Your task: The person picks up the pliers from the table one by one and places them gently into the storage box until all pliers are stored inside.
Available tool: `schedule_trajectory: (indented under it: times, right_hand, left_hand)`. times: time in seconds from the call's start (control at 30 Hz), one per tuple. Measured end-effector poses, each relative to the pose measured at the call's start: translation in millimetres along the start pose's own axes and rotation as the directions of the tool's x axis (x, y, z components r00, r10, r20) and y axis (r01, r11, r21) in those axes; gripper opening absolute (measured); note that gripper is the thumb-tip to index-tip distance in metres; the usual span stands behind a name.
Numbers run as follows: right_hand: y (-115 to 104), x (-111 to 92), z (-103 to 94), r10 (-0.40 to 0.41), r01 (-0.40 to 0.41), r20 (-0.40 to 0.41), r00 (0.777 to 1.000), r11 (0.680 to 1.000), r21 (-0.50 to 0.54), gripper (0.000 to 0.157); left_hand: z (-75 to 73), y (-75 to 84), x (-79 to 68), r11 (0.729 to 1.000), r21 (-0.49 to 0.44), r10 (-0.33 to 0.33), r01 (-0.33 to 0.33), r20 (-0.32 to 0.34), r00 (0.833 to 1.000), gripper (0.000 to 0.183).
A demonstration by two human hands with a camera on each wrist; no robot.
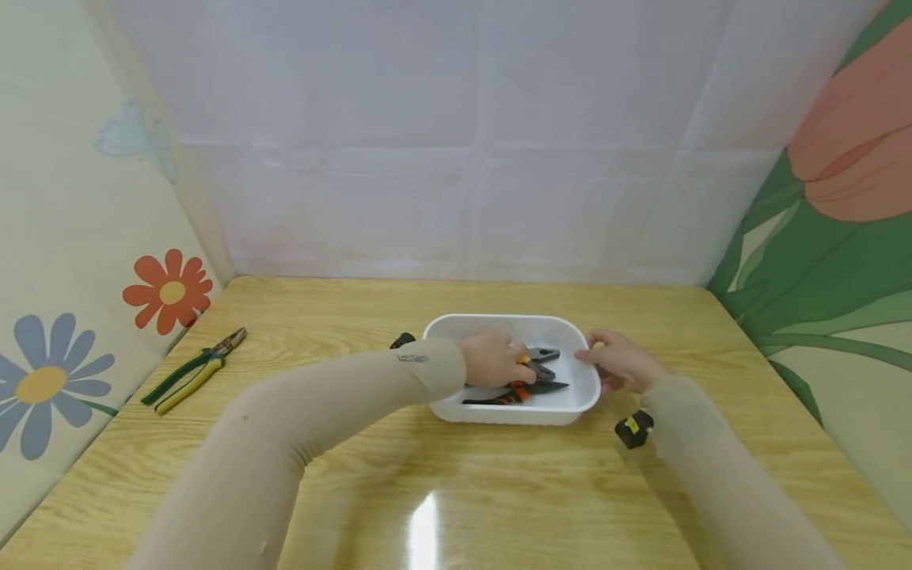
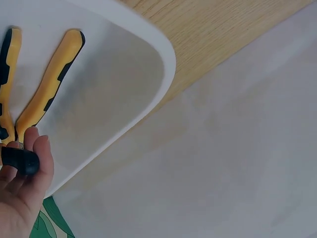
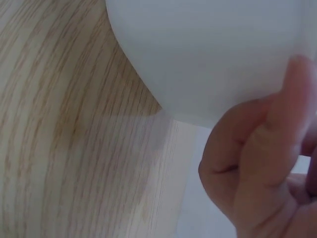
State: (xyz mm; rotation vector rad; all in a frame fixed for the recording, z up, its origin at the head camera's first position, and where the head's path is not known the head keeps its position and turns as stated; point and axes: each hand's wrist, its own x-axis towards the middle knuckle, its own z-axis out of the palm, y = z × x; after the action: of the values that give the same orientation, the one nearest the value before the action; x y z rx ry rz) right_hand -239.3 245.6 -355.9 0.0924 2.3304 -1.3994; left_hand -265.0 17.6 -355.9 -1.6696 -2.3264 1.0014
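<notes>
Inside a white plastic tray (image 1: 586, 393), my left hand (image 1: 496, 358) curls its fingers round an orange handle with a black end (image 2: 26, 161); the rest of that tool is hidden, probably pliers. Beside it in the left wrist view lie yellow-and-black pliers handles (image 2: 52, 79). Pliers with red-and-black handles (image 1: 507, 395) rest along the tray's near side, jaws toward the right. Dark plier heads (image 1: 545, 354) show just past my left fingers. At the tray's right end my right hand (image 1: 621, 360) pinches the rim, thumb (image 3: 297, 84) against the wall.
Pliers with green and yellow handles (image 1: 191, 372) lie alone at the left of the wooden table (image 1: 342, 491). A small black device (image 1: 632, 429) is by my right wrist. White cloth (image 1: 456, 158) hangs behind the table, with flower-patterned panels (image 1: 819, 261) at both sides.
</notes>
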Motion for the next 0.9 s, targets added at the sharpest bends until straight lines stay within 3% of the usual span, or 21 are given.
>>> schedule_trajectory:
  times: [0.17,0.47,0.7,0.9]
  right_hand:
    - [0.4,0.8,0.2,0.001,-0.001,-0.002,1.000,1.000,-0.003,0.013]
    - [1.4,0.6,-0.3,-0.001,0.001,-0.007,1.000,1.000,-0.003,0.014]
    - [1.3,-2.0,-1.3,-0.010,0.010,0.002,1.000,1.000,-0.007,0.015]
    - [6.2,0.1,-4.2,-0.041,0.040,0.034,0.999,0.999,0.028,0.020]
  left_hand:
    - [4.6,3.9,2.6,0.998,0.064,0.001,-0.001,-0.003,1.000,0.034]
    - [16.8,9.6,3.9,0.994,-0.110,-0.015,0.000,-0.136,0.991,0.045]
    - [16.4,7.8,-3.7,0.969,-0.244,-0.065,0.030,-0.135,0.989,0.051]
    - [9.3,6.1,-17.3,0.965,-0.252,-0.092,0.066,-0.093,0.991,0.053]
